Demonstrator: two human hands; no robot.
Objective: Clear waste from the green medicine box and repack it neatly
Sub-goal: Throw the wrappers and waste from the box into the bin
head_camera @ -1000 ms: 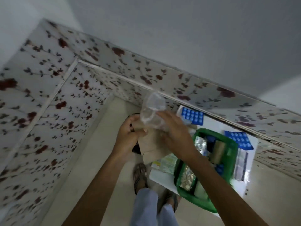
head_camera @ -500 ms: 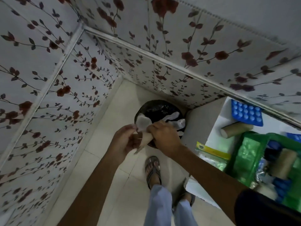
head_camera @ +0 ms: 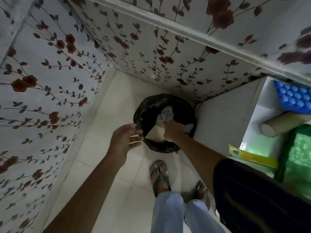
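The left hand (head_camera: 124, 142) has let go and hangs open, while the right hand (head_camera: 171, 130) alone now pushes the crumpled clear plastic and brown paper waste (head_camera: 161, 126) into the round black-bagged bin (head_camera: 151, 105) at 12 o'clock, so this rubbish is nearly gone.

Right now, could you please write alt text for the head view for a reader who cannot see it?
Seen from above, a person's right hand pushes clear plastic and paper waste into a black-lined bin in a floral-walled corner. The left hand hovers open beside the rim. The green medicine box sits on a white table at right.
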